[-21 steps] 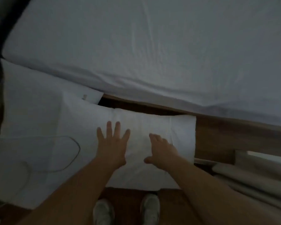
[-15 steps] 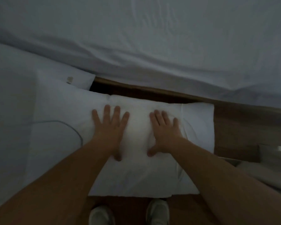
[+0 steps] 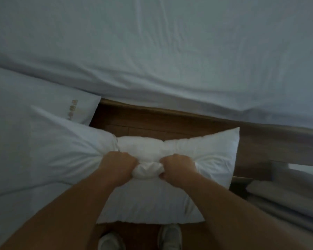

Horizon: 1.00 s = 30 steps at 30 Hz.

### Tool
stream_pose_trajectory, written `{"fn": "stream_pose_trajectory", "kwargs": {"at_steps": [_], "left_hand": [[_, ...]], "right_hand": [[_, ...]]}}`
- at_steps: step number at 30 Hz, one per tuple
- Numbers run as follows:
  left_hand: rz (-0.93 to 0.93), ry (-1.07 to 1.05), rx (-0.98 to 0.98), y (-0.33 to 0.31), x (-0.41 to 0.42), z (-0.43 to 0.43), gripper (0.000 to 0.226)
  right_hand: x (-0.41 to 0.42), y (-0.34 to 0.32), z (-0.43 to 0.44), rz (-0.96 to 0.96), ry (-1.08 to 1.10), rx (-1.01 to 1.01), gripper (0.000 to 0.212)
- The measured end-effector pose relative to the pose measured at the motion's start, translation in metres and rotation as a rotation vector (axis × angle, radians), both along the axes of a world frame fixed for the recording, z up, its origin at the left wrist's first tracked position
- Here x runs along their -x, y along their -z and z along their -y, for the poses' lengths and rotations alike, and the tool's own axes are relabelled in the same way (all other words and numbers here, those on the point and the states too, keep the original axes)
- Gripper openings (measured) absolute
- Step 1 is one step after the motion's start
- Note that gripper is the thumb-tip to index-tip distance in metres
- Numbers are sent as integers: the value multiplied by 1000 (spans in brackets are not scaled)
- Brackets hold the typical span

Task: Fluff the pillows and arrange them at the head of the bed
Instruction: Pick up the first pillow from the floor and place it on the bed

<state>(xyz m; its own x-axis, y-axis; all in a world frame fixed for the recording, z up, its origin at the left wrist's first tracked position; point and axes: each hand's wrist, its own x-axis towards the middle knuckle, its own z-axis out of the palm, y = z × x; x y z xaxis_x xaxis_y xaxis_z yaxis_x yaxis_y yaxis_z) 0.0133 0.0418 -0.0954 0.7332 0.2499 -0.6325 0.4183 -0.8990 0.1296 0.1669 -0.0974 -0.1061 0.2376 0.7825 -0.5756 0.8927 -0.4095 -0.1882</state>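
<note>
A white pillow point(image 3: 210, 159) lies in front of me, below the side of the bed point(image 3: 170, 51). Both fists bunch its middle into a ridge. My left hand point(image 3: 118, 164) is closed on the fabric at the centre left, my right hand point(image 3: 177, 166) on the centre right, a fold of pillow squeezed between them. Further white bedding or a second pillow point(image 3: 34, 132) with a small tan label lies to the left, partly under the gripped pillow.
The bed's wooden side rail point(image 3: 170, 112) runs across behind the pillow, with wooden floor point(image 3: 134, 129) below it. Pale folded fabric point(image 3: 287, 199) lies at the right. My two shoes point(image 3: 139, 239) show at the bottom edge.
Both hands lay flat and spread on the pillow before; now they have closed into fists, gathering its middle. The view has moved closer.
</note>
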Motion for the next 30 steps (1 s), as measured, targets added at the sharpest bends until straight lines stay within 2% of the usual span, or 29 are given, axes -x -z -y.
{"fn": "stream_pose_trajectory", "kwargs": {"at_steps": [3,7,12,17,22,30], "left_hand": [[31,47,38,-68,5,-5,33],[79,29,86,-181,-26,-44,32],[258,44,29,-329,-98,-106,39],[437,73,-70,-434,-188,-153,32],[505,74,-151,-476,-298,-195,23],[495,16,-158,-452,-520,-304,30]], "right_hand": [[0,-70,5,-3,-39,45,25],[-39,-195,-36,38,-72,49,29],[-113,-352,-96,138,-55,-25,44],[-195,-457,-136,275,-18,-125,45],[-307,-500,-185,359,7,-195,45],[-534,-474,-302,357,14,-200,46]]}}
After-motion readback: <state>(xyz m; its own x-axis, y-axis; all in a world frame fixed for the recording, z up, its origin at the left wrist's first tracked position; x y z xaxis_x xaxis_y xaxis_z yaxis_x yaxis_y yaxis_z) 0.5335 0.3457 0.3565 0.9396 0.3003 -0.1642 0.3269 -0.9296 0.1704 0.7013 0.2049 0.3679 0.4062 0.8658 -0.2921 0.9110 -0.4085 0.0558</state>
